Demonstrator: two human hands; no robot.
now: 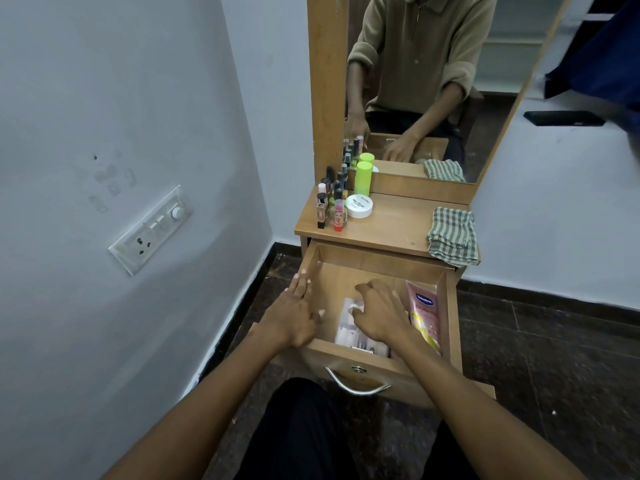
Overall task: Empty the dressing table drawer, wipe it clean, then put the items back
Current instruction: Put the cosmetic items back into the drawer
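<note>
lying in the drawer (pixel 450 306), a pink tube (pixel 424 311) (reads "vaseline").

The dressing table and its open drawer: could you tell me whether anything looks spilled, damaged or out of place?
Nothing stands out. The bottles stand upright on the tabletop, the checked cloth lies at its right edge, and the drawer shows no spill.

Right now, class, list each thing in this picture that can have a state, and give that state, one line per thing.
Drawer: pulled open, not yet emptied.
Pink lotion tube: lying flat along the drawer's right side.
White packet: in the drawer, under the right hand.
Left hand: fingers straight, resting on the drawer's left wall.
Right hand: fingers curled onto the white packet.
Checked cloth: folded, unused, on the tabletop.
Green bottle: upright, capped.
White jar: lid on.
</note>
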